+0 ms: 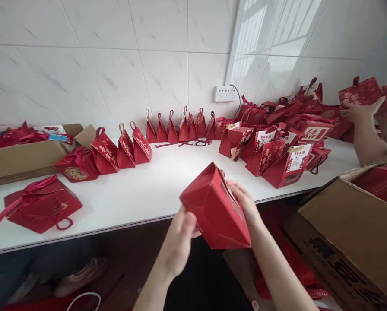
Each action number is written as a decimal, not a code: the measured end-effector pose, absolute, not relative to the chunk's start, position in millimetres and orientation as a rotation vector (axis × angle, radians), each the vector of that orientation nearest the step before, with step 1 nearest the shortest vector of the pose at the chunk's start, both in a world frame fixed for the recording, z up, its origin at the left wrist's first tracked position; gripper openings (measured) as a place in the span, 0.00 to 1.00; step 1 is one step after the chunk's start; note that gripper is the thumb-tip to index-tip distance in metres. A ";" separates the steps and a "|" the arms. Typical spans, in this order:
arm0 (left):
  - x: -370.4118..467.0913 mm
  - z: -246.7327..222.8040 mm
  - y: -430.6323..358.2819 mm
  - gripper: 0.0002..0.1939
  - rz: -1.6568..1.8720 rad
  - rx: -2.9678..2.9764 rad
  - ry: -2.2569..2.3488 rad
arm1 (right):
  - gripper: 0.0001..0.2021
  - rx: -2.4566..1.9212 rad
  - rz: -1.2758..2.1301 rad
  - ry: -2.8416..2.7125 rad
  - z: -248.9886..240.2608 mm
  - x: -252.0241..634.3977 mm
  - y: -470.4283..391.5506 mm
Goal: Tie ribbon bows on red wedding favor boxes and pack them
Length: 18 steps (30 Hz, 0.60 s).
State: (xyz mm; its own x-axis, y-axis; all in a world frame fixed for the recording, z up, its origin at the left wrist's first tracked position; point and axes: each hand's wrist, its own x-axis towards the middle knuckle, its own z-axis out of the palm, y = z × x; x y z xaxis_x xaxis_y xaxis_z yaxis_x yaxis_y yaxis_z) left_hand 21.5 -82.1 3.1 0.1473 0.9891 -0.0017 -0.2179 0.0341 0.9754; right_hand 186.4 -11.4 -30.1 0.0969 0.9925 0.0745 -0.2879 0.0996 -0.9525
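A red paper box was gripped btwn left hand & right hand, held just off the white table edge; creases prob. best pinched evenly w/o crushing walls, w/ finished boxes lined up by the wall beyond.

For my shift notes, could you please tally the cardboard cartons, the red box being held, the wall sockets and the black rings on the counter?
Cardboard cartons: 2, one at the counter's left end and one at lower right
Red box held between left hand and right hand: 1
Wall socket strip: 1
Black ring: 1
Total: 5
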 end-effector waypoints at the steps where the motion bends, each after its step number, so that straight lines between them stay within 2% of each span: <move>1: 16.1 -0.7 -79.1 0.39 1.216 1.044 0.937 | 0.15 -0.964 1.214 -0.939 -24.4 192.7 -11.5; 4: 6.2 -16.6 -72.2 0.39 1.185 0.928 0.850 | 0.14 -0.965 1.028 -0.984 -0.7 205.6 -16.6; 7: 8.1 -33.6 -71.2 0.36 1.045 0.918 0.635 | 0.17 -0.977 0.752 -1.198 26.1 204.6 -24.3; 9: 12.6 -40.0 -72.4 0.33 1.034 0.933 0.547 | 0.14 -0.977 0.657 -1.279 40.2 198.9 -26.2; 12: 17.7 -37.7 -73.6 0.31 1.163 0.953 0.567 | 0.11 -0.947 0.660 -1.292 49.8 191.1 -24.3; 18: 13.6 -18.6 -76.2 0.33 1.346 1.008 0.649 | 0.13 -0.883 0.867 -1.300 39.9 191.8 -38.4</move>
